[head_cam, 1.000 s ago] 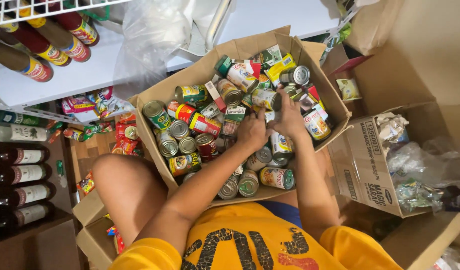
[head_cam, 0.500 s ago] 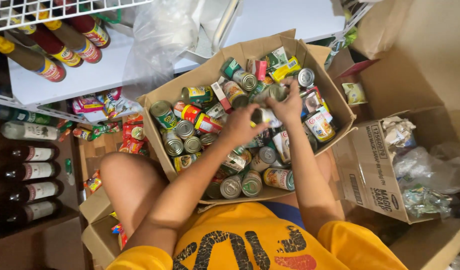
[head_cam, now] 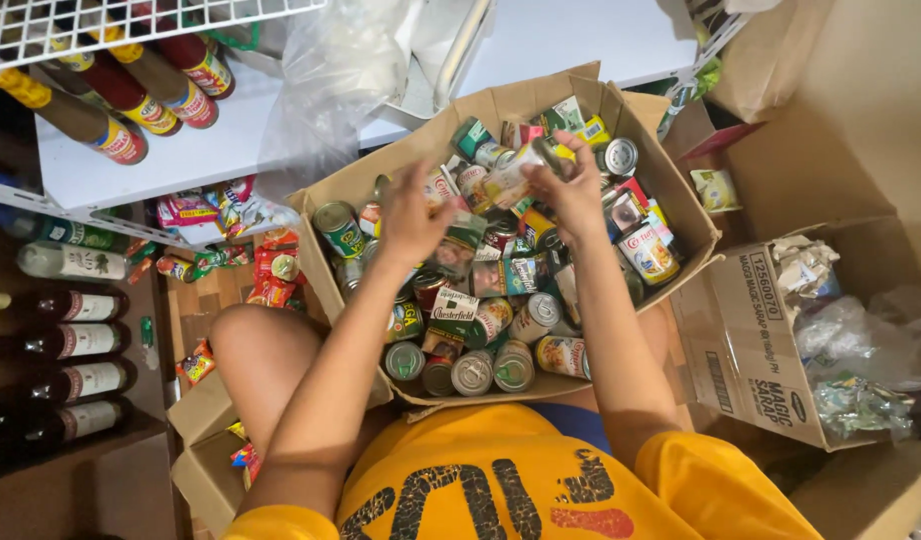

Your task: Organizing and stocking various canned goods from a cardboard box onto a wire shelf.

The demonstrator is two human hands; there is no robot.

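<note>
- Brown cardboard makes the large open box [head_cam: 381,180] in the middle of the frame; it is filled with many tin cans, some lying, some showing their round silver tops.
- The right hand [head_cam: 571,190] is raised over the upper part of the box, and its fingers are closed around a small can [head_cam: 511,178] with a pale label with some yellow and red on it. The can is held tilted, above the other cans.
- The left hand [head_cam: 411,215] is just beside the can, with fingers half curled and the fingertips toward the can's left end; I cannot tell if it really touches it.
- A can with a green label [head_cam: 341,228] stands at the left edge of the box, near the left hand.
- A can with a white and red label [head_cam: 649,252] lies at the right side of the box.
- At the lower edge of the box, three cans [head_cam: 471,370] show grey lids in a row.
- In the upper left of the frame, bottles with red and yellow labels [head_cam: 131,100] lie under a white wire rack [head_cam: 81,25].
- At the left edge, dark bottles with white labels [head_cam: 71,345] lie in a row.
- At the right, a second cardboard box [head_cam: 751,340] with dark printing holds crumpled plastic.
- Small red and green sachets [head_cam: 266,265] lie left of the large box.
</note>
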